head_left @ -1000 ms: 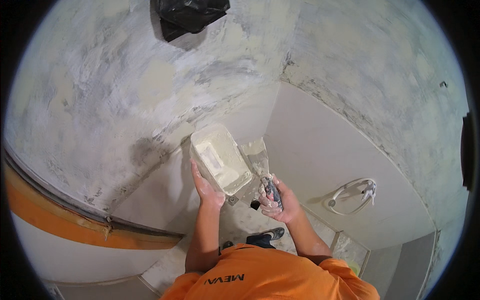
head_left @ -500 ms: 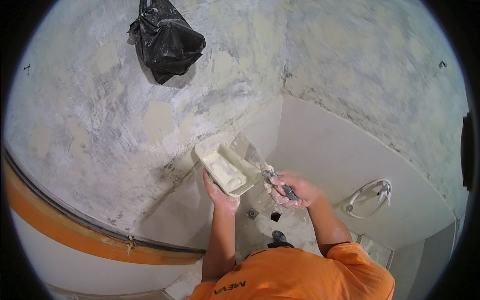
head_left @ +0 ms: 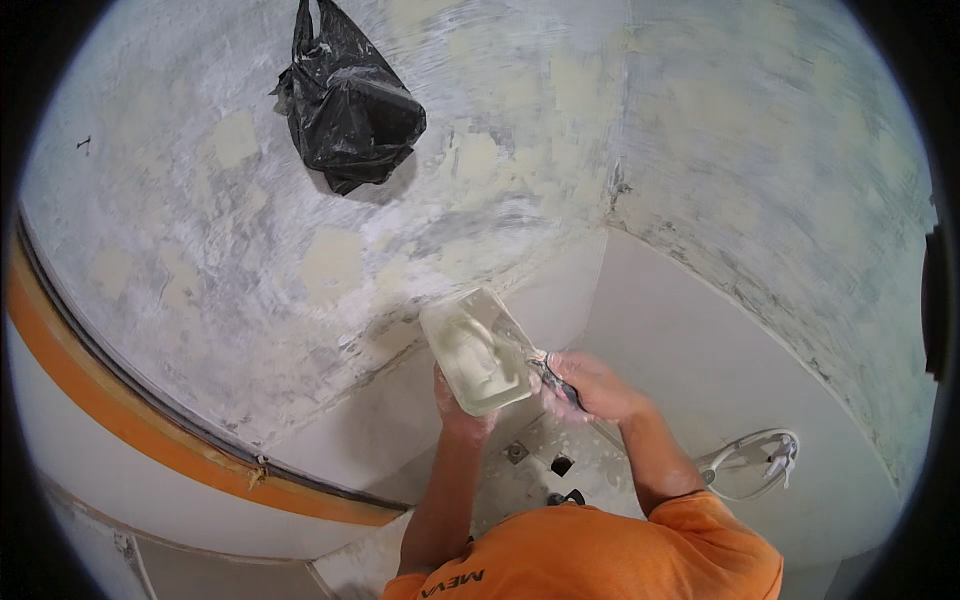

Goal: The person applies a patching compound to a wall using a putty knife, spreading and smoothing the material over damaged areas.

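My left hand (head_left: 463, 408), smeared with white paste, grips a pale rectangular tray (head_left: 433, 340) from below and its near side. Whitish filler paste (head_left: 478, 352) lies spread inside the tray. In my right hand (head_left: 588, 386) is a putty knife (head_left: 560, 384) with a dark handle, held with the fingers wrapped round it. The knife's blade reaches over the tray's right wall and into the tray. Paste coats the knife's neck and my right fingers. How far the blade dips into the paste I cannot tell.
A black plastic bag (head_left: 360, 120) hangs on the patchy plastered wall (head_left: 230, 260) ahead. At lower right a shower hose (head_left: 745, 470) loops on a smooth grey panel (head_left: 720, 370). A dark square hole (head_left: 562, 465) shows in the floor. An orange-edged frame (head_left: 190, 450) curves along the left.
The putty knife's blade has moved from the tray's right rim to inside it, and the paste's surface looks different. The whole view has shifted, with wall and bag lower and farther right.
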Available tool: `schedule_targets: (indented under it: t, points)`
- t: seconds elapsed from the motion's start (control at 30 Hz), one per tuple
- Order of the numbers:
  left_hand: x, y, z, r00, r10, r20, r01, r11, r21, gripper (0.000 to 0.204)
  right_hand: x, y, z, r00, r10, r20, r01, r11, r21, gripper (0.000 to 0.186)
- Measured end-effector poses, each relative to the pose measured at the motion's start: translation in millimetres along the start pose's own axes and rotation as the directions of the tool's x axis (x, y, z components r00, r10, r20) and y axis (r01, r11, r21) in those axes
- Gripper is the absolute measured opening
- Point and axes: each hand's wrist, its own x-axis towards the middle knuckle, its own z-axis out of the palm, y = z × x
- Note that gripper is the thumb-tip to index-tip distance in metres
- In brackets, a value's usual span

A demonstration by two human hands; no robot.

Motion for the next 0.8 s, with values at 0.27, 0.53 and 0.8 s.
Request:
schedule_targets:
  t: [0.27, 0.53, 0.8]
  points:
    - [-15.1, 39.7, 1.4, 0.985, -0.079, 0.156, 0.125, 0.942, -0.313, 0.054, 36.0, -98.3, -20.6, 0.85, -0.42, 0.318, 0.493, 0.42, -0.762, 0.029]
    - [-30.9, 66.7, 29.4, 0.981, 0.0, -0.194, -0.034, 0.985, -0.172, 0.05, 123.8, -178.1, -44.1, 0.718, -0.59, 0.37, 0.463, 0.007, -0.887, 0.029]
    - [-23.4, 78.0, 49.6, 0.961, 0.041, -0.275, -0.041, 0.999, 0.006, 0.046, 191.0, -191.5, -28.7, 0.763, -0.549, 0.342, 0.146, -0.368, -0.918, 0.039]
